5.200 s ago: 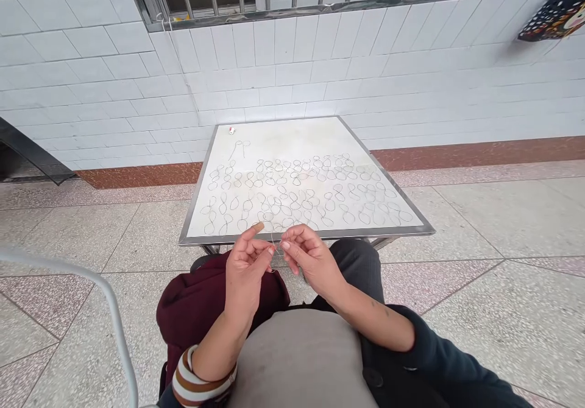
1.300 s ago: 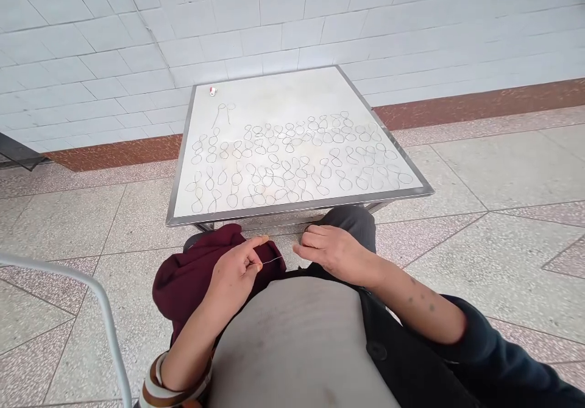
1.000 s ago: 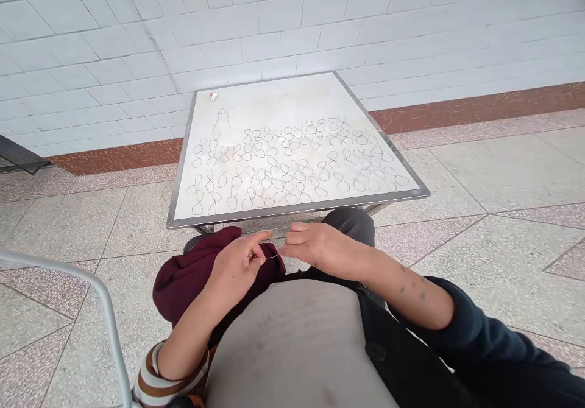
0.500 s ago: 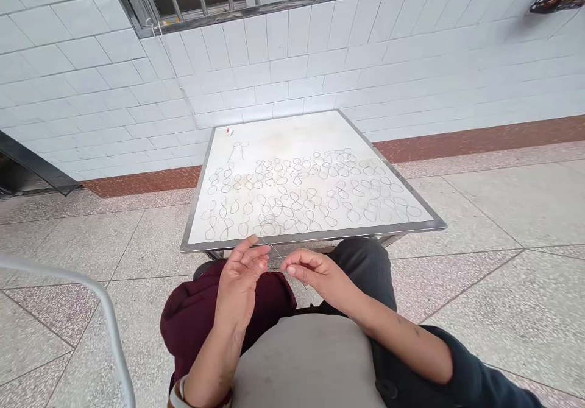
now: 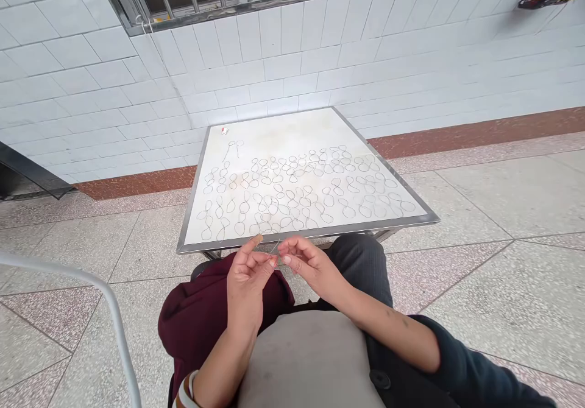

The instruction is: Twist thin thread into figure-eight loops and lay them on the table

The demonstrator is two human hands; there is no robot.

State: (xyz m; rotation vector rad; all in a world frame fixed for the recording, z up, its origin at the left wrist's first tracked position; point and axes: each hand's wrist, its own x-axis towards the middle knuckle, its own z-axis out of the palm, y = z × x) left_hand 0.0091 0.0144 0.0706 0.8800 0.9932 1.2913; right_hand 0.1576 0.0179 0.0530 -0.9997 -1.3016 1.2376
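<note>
Both hands meet over my lap, just off the near edge of a white table (image 5: pixel 283 129). My left hand (image 5: pixel 249 274) pinches a thin wire (image 5: pixel 275 247) between thumb and fingertips, with its index finger raised. Close beside it on the right, my right hand (image 5: pixel 313 268) has its thumb and fingers together at the same wire. The wire is very fine, and its full shape is hidden by the fingers. Several thin wire loops (image 5: pixel 351 184), many shaped like a figure eight, lie in rough rows over the table.
A small red and white item (image 5: pixel 224 131) sits at the table's far left corner, near some longer wire pieces (image 5: pixel 232 149). Behind the table stands a tiled wall (image 5: pixel 274 61) with a barred window. A grey curved tube (image 5: pixel 112 310) is at the lower left.
My hands have come together, the fingertips now nearly touching. Less of the wire shows between them. The view has shifted slightly.
</note>
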